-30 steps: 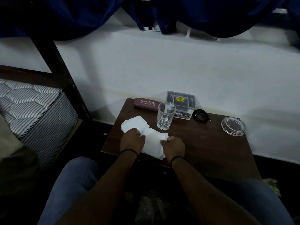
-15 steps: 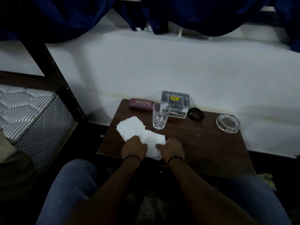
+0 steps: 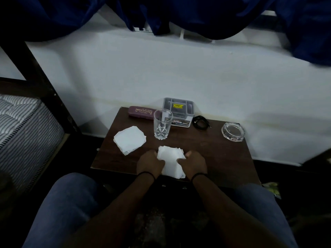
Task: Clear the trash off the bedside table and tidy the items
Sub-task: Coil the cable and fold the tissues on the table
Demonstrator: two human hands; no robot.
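Note:
On the dark wooden bedside table (image 3: 223,158), my left hand (image 3: 149,164) and my right hand (image 3: 194,164) both grip a stack of white tissues (image 3: 171,161) near the front edge, one hand on each side. A second pile of white tissues (image 3: 129,139) lies alone to the left. Behind them stands a clear drinking glass (image 3: 162,124). A maroon spectacle case (image 3: 141,112) and a grey box (image 3: 178,111) sit along the wall.
A coiled black cable (image 3: 201,122) and a glass ashtray (image 3: 232,131) lie at the back right. A striped mattress (image 3: 21,126) and dark bed post (image 3: 41,83) stand left. Blue curtains (image 3: 197,15) hang overhead. My knees flank the table's front.
The tissues were one overlapping heap under both hands. Now they are split: one pile stays at the left, and both hands have drawn the other stack rightward, toward the table's front centre.

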